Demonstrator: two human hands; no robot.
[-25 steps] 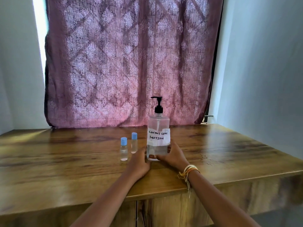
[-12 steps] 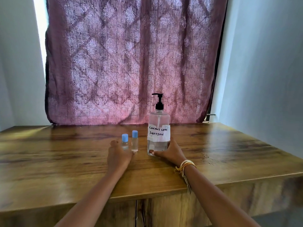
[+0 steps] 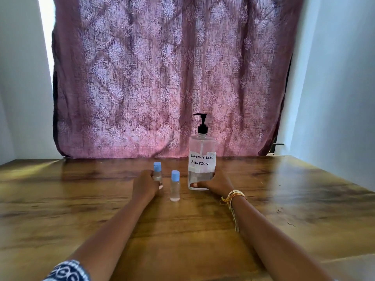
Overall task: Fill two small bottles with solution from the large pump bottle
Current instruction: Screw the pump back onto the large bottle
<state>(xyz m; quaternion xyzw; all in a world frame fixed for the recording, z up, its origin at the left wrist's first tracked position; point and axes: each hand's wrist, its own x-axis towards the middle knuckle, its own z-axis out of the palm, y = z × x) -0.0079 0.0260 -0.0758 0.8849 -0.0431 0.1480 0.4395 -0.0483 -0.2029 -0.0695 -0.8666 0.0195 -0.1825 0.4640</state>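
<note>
A large clear pump bottle [image 3: 202,159] with a black pump and a white label reading "CONTACT LENS SOLUTION" stands on the wooden table [image 3: 284,199]. My right hand [image 3: 218,183] grips its base from the right side. Two small clear bottles with blue caps stand to its left. My left hand [image 3: 145,186] is wrapped around the left small bottle [image 3: 157,173], whose lower part is partly hidden by my fingers. The right small bottle [image 3: 175,188] stands free between my hands, closer to me.
A patterned purple curtain [image 3: 162,78] hangs behind the table's far edge. White walls close in on both sides. A bracelet of yellow threads [image 3: 233,196] sits on my right wrist.
My left hand has gone from beside the pump bottle to the small bottles and closed on the left one. The right small bottle now stands closer to me. The view has shifted forward.
</note>
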